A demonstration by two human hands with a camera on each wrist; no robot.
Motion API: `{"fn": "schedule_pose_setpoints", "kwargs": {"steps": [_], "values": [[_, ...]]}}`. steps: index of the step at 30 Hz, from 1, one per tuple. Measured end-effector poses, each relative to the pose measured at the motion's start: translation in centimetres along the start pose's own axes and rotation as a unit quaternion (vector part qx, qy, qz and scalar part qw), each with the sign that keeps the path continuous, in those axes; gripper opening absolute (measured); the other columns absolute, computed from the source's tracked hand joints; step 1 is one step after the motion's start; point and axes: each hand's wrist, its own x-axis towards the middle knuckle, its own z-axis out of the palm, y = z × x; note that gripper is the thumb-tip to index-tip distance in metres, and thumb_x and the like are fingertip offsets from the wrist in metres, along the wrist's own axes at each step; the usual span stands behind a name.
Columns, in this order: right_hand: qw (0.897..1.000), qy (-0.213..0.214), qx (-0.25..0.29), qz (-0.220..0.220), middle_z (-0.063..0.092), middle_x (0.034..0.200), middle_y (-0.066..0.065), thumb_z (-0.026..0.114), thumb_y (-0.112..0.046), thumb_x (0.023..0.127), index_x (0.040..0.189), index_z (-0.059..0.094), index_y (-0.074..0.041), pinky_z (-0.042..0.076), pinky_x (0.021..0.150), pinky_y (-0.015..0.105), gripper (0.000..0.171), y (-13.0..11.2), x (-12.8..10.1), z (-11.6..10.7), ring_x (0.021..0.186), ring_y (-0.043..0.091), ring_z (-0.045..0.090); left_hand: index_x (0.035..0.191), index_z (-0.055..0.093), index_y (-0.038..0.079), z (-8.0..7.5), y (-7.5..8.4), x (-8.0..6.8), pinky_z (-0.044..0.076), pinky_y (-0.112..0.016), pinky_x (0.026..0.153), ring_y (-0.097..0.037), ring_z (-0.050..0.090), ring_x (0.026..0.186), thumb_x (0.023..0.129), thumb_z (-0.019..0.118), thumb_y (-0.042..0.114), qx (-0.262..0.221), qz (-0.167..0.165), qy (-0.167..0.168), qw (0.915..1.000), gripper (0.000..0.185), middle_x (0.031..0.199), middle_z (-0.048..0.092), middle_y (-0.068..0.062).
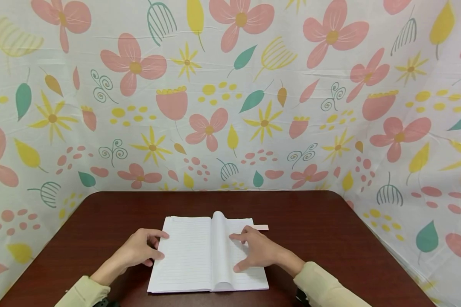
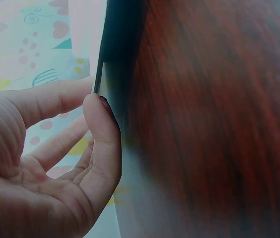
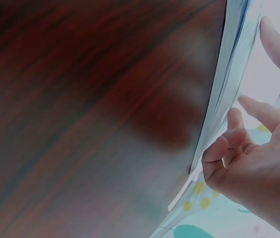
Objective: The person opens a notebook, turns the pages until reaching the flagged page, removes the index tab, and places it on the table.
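Observation:
An open lined notebook (image 1: 188,256) lies on the dark table, with a page (image 1: 220,247) bowed up in a curl beside the spine. At its left edge my left hand (image 1: 138,247) has thumb and index finger on the page. The left wrist view shows another finger of this left hand (image 2: 55,158) curled against the notebook's edge (image 2: 100,54). My right hand (image 1: 263,249) touches the right-hand page with thumb and index finger spread. In the right wrist view, the other fingers of the right hand (image 3: 259,153) bend loosely beside the page edges (image 3: 224,94), holding nothing.
A pale strip (image 1: 261,227) sticks out past the notebook's upper right edge. The reddish-brown table (image 1: 322,230) extends around the notebook. A floral curtain (image 1: 230,106) hangs behind the table and along both sides. Light sleeves (image 1: 86,292) cover both forearms.

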Motion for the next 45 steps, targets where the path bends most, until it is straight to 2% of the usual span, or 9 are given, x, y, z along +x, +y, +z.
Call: {"fn": "schedule_pose_setpoints", "kwargs": {"steps": [7, 13, 18, 25, 32, 38, 45], "values": [[1.0, 0.011, -0.011, -0.01, 0.047, 0.1, -0.001, 0.084, -0.05, 0.065, 0.136, 0.054, -0.018, 0.039, 0.065, 0.023, 0.083, -0.9, 0.9, 0.7, 0.085, 0.012, 0.044, 0.116, 0.066, 0.007, 0.1, -0.1, 0.1, 0.054, -0.036, 0.053, -0.02, 0.056, 0.06, 0.071, 0.081, 0.003, 0.0, 0.003, 0.003, 1.0, 0.047, 0.085, 0.051, -0.012], [1.0, 0.015, -0.006, 0.001, 0.048, 0.099, -0.003, 0.083, -0.051, 0.065, 0.138, 0.052, -0.02, 0.04, 0.068, 0.023, 0.085, -1.6, 1.6, 1.1, 0.089, 0.014, 0.045, 0.115, 0.066, 0.007, 0.2, -0.2, 0.0, 0.054, -0.036, 0.052, -0.02, 0.056, 0.06, 0.07, 0.082, 0.003, 0.002, 0.006, 0.01, 0.9999, 0.049, 0.084, 0.052, -0.011], [1.0, 0.02, -0.009, -0.003, 0.048, 0.097, -0.003, 0.082, -0.052, 0.067, 0.139, 0.051, -0.022, 0.041, 0.071, 0.024, 0.084, -2.1, 2.0, 1.3, 0.089, 0.013, 0.046, 0.116, 0.065, 0.007, 0.1, 0.0, 0.0, 0.054, -0.037, 0.053, -0.02, 0.055, 0.059, 0.071, 0.081, 0.003, -0.003, 0.006, 0.003, 1.0, 0.047, 0.085, 0.051, -0.011], [0.999, 0.039, 0.012, -0.024, 0.054, 0.097, -0.001, 0.079, -0.055, 0.069, 0.14, 0.049, -0.016, 0.042, 0.078, 0.026, 0.086, -2.6, 2.7, 1.4, 0.089, 0.014, 0.049, 0.116, 0.065, 0.006, 0.0, 0.1, -0.1, 0.054, -0.036, 0.053, -0.019, 0.055, 0.059, 0.072, 0.081, 0.003, -0.002, 0.003, 0.0, 1.0, 0.047, 0.084, 0.051, -0.011], [0.997, 0.049, 0.062, -0.021, 0.062, 0.099, -0.001, 0.08, -0.051, 0.07, 0.139, 0.05, -0.014, 0.04, 0.058, 0.023, 0.084, -2.9, 3.0, 1.4, 0.063, 0.008, 0.045, 0.116, 0.065, 0.006, 0.0, 0.3, -0.1, 0.054, -0.037, 0.053, -0.02, 0.055, 0.059, 0.071, 0.081, 0.003, -0.001, -0.001, 0.002, 1.0, 0.048, 0.085, 0.051, -0.012], [0.994, 0.045, 0.092, -0.024, 0.066, 0.097, -0.004, 0.08, -0.049, 0.071, 0.139, 0.049, -0.013, 0.041, 0.055, 0.022, 0.083, -3.2, 3.2, 1.3, 0.06, 0.01, 0.049, 0.116, 0.065, 0.006, 0.1, 0.3, -0.2, 0.054, -0.037, 0.053, -0.02, 0.055, 0.059, 0.071, 0.082, 0.003, 0.0, -0.002, 0.005, 1.0, 0.048, 0.084, 0.051, -0.011], [0.993, 0.051, 0.104, -0.035, 0.067, 0.094, -0.006, 0.082, -0.044, 0.071, 0.137, 0.051, -0.009, 0.04, 0.053, 0.021, 0.081, -3.7, 3.5, 1.4, 0.058, 0.011, 0.049, 0.115, 0.066, 0.006, 0.1, 0.4, -0.2, 0.054, -0.036, 0.053, -0.019, 0.055, 0.059, 0.071, 0.082, 0.003, 0.002, 0.002, 0.006, 1.0, 0.047, 0.084, 0.051, -0.012]]}}
